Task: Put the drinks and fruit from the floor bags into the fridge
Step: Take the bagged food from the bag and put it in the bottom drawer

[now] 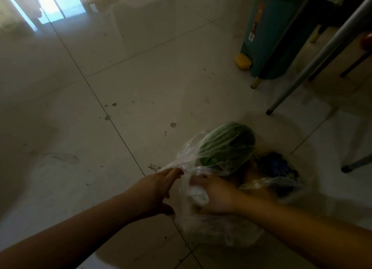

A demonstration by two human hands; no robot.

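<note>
A clear plastic bag [188,154] lies on the tiled floor at lower right, with a green striped watermelon [229,146] inside it. My left hand [159,190] pinches a stretched edge of that bag at its fingertips. My right hand [215,196] grips a bunched white wad of the bag plastic. Beside the melon, to the right, a second clear bag [261,183] holds dark blue-purple fruit [277,168], blurred. No drinks or fridge show.
A teal bin-like container [277,33] with a yellow foot pedal [243,61] stands at upper right. Grey table or chair legs [314,61] slant down beside it, and another leg [354,165] ends right of the bags. Stained pale tiles [120,87] spread left.
</note>
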